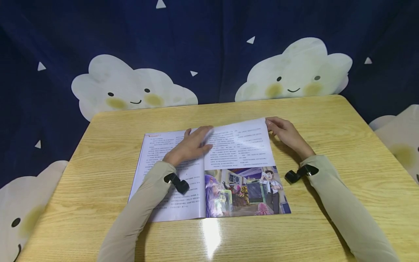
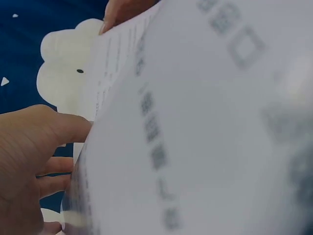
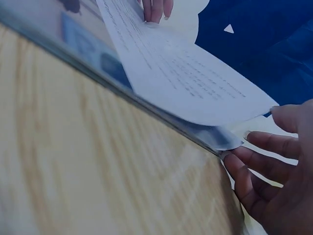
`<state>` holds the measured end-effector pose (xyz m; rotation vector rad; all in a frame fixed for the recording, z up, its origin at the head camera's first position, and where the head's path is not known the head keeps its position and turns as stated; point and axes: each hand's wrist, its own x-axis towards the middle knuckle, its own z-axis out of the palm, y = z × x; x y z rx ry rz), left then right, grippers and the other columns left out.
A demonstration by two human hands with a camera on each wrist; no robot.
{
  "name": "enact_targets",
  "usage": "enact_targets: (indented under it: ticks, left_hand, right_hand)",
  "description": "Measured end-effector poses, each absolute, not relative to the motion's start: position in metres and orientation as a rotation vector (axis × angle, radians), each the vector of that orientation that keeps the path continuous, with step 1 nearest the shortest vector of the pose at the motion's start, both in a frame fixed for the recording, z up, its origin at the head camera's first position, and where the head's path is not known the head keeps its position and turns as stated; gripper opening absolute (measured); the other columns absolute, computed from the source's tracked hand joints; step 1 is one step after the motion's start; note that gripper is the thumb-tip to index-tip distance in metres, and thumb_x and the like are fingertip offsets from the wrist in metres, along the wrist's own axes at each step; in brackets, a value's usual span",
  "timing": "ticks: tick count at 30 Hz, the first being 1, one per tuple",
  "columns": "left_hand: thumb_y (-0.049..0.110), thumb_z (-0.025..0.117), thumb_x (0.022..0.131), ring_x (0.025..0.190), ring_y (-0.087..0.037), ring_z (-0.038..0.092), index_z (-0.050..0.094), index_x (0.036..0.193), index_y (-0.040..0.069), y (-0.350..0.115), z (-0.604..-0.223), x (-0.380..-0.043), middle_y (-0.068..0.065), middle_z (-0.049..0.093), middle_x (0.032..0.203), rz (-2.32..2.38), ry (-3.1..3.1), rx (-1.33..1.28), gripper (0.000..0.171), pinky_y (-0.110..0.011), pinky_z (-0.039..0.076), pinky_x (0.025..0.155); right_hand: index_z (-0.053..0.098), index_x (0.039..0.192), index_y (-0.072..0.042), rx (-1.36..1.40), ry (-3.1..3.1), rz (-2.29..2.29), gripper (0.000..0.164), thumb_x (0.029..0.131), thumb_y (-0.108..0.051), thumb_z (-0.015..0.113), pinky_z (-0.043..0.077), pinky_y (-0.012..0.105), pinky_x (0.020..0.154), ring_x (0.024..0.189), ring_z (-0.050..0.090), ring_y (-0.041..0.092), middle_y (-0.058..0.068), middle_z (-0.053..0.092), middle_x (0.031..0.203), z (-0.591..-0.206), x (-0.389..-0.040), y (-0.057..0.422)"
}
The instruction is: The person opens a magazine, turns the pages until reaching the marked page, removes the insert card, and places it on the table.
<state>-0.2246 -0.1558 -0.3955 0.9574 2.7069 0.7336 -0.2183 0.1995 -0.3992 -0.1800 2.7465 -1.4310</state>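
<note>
An open magazine (image 1: 170,163) lies on the table, with text on both pages and a colour picture at the lower right. My left hand (image 1: 191,145) rests near the top of the centre fold, fingers extended. Close up in the left wrist view, the left thumb (image 2: 73,128) touches the page's edge. At the top right corner, my right hand (image 1: 284,133) pinches the right-hand page (image 1: 240,145). That page's corner bows up off the sheets below in the right wrist view, where the right hand's (image 3: 279,166) lower fingertips sit by the stack's corner.
The wooden table (image 1: 95,163) extends around the magazine on all sides. Behind it hangs a dark blue cloth (image 1: 212,43) with white smiling clouds and small triangles. Black wrist cameras sit on both wrists, over beige sleeves (image 1: 347,207).
</note>
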Motion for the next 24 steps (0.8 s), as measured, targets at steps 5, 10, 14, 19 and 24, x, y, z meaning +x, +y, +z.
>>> enact_targets:
  ticks: [5, 10, 14, 19, 24]
  left_hand:
    - [0.030, 0.057, 0.096, 0.140, -0.025, 0.031, 0.027, 0.153, 0.013, -0.1571, -0.3955, -0.2248, -0.012, 0.034, 0.151, 0.767, 2.724, 0.983, 0.067, -0.056, 0.005, 0.114]
    - [0.038, 0.048, 0.101, 0.139, -0.026, 0.033, 0.038, 0.148, 0.011, -0.1584, -0.3970, -0.2260, -0.012, 0.038, 0.148, 0.807, 2.719, 1.004, 0.055, -0.057, 0.007, 0.114]
    - [0.039, 0.035, 0.105, 0.141, -0.026, 0.030, 0.047, 0.139, 0.008, -0.1592, -0.3965, -0.2261, -0.011, 0.042, 0.147, 0.883, 2.689, 0.976, 0.047, -0.056, 0.006, 0.114]
    - [0.038, 0.037, 0.105, 0.132, -0.025, 0.044, 0.049, 0.134, 0.006, -0.1610, -0.3955, -0.2261, -0.012, 0.054, 0.136, 0.926, 2.664, 0.947, 0.045, -0.052, 0.005, 0.115]
    - [0.038, 0.045, 0.102, 0.130, -0.023, 0.044, 0.051, 0.138, 0.011, -0.1628, -0.3941, -0.2245, -0.011, 0.052, 0.136, 0.816, 2.682, 1.021, 0.045, -0.054, 0.009, 0.114]
  right_hand:
    - [0.050, 0.136, 0.005, -0.245, 2.672, -1.542, 0.053, 0.106, -0.036, 0.032, 0.048, 0.024, 0.081, 0.096, 0.060, 0.013, 0.026, 0.061, 0.117, -0.3971, -0.2184, 0.1985]
    - [0.051, 0.133, 0.008, -0.275, 2.612, -1.609, 0.054, 0.107, -0.035, 0.031, 0.048, 0.019, 0.081, 0.098, 0.061, 0.015, 0.030, 0.059, 0.117, -0.3953, -0.2177, 0.1969]
    - [0.053, 0.134, 0.003, -0.267, 2.684, -1.506, 0.048, 0.106, -0.033, 0.038, 0.047, 0.023, 0.076, 0.095, 0.061, 0.017, 0.026, 0.062, 0.117, -0.3960, -0.2169, 0.1978]
    - [0.054, 0.135, -0.001, -0.245, 2.737, -1.407, 0.044, 0.103, -0.030, 0.048, 0.044, 0.026, 0.075, 0.090, 0.058, 0.018, 0.021, 0.062, 0.121, -0.3988, -0.2173, 0.1999]
    - [0.055, 0.135, -0.005, -0.224, 2.725, -1.380, 0.042, 0.100, -0.029, 0.053, 0.045, 0.027, 0.078, 0.098, 0.058, 0.023, 0.015, 0.059, 0.130, -0.4008, -0.2180, 0.1995]
